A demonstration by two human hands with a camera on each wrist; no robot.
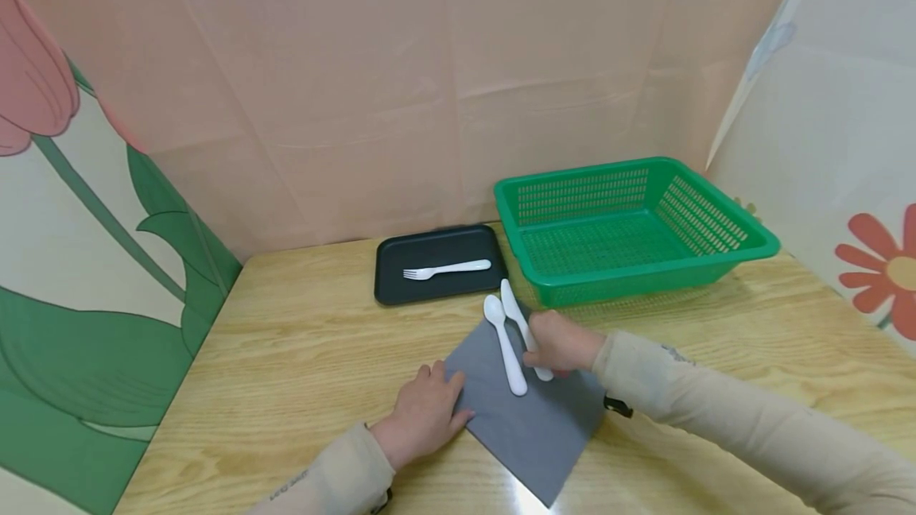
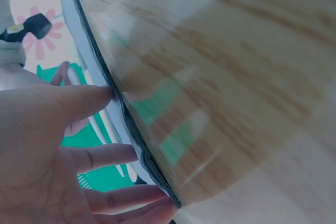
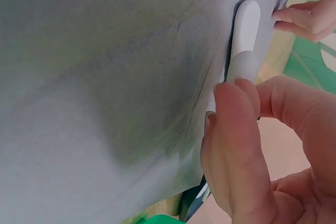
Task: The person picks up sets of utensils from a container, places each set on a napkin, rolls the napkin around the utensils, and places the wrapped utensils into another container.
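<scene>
A grey napkin (image 1: 529, 427) lies at an angle on the wooden table, looking layered along its edge in the left wrist view. On it rests a white spoon (image 1: 510, 356), bowl toward the back. Beside the spoon is a white knife (image 1: 517, 315), its handle pinched between the thumb and fingers of my right hand (image 1: 561, 342). The right wrist view shows those fingers (image 3: 236, 140) close over the napkin. My left hand (image 1: 424, 410) touches the napkin's left edge, thumb and fingers spread along it, as the left wrist view (image 2: 63, 150) also shows.
Behind the napkin sits a black tray (image 1: 436, 292) with a white fork (image 1: 458, 267) lying in it. A green plastic basket (image 1: 644, 270) stands at the back right, close to the tray. A pink-covered wall (image 1: 343, 102) rises behind the wooden table (image 1: 300, 356).
</scene>
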